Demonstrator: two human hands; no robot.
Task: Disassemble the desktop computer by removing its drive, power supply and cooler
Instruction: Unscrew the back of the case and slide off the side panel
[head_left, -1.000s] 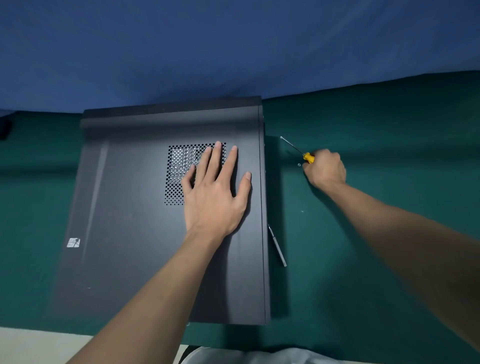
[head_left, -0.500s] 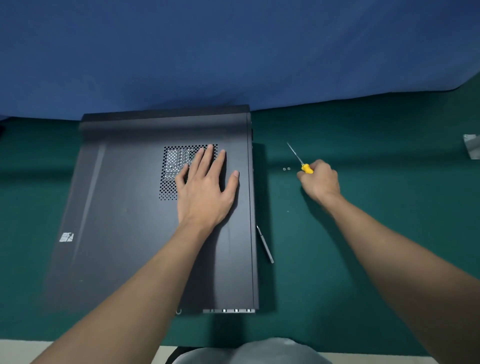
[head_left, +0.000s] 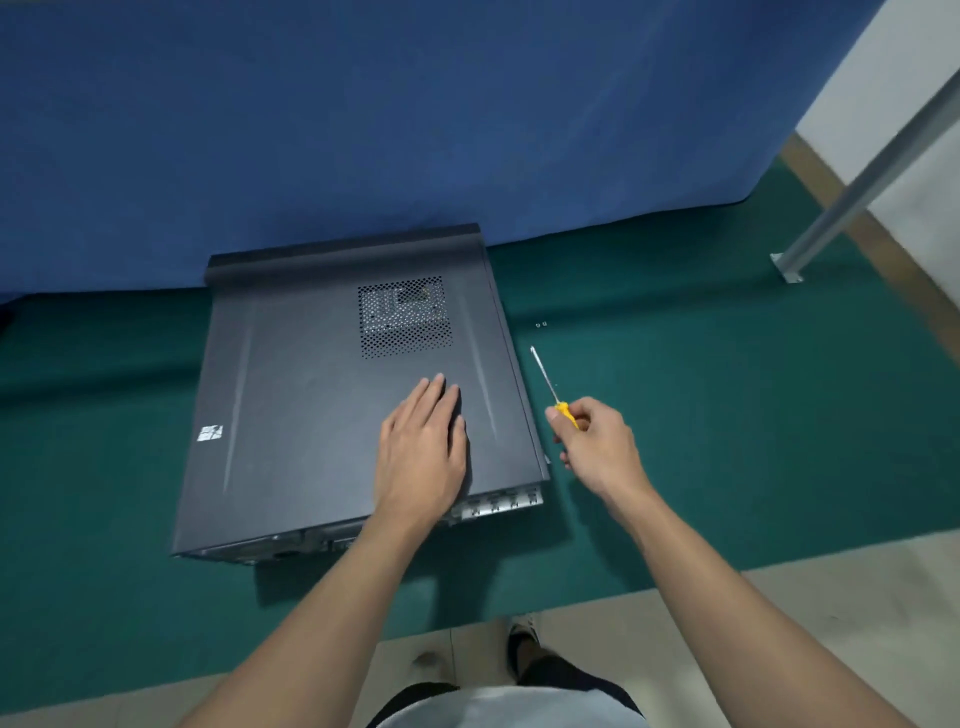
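Pressing L hand (head_left: 421, 457) flat on side panel of desktop computer (head_left: 311, 405), fingers straight & close together, below vent grille (head_left: 405, 317). Pinching yellow-handled screwdriver (head_left: 545, 376) w/ R hand (head_left: 597, 447), fingers curled on handle, just right of PC, shaft pointing away. Viewing PC lying on its side on green mat (head_left: 727, 415). Spotting 2 small screws (head_left: 541, 325) on mat beyond tip.
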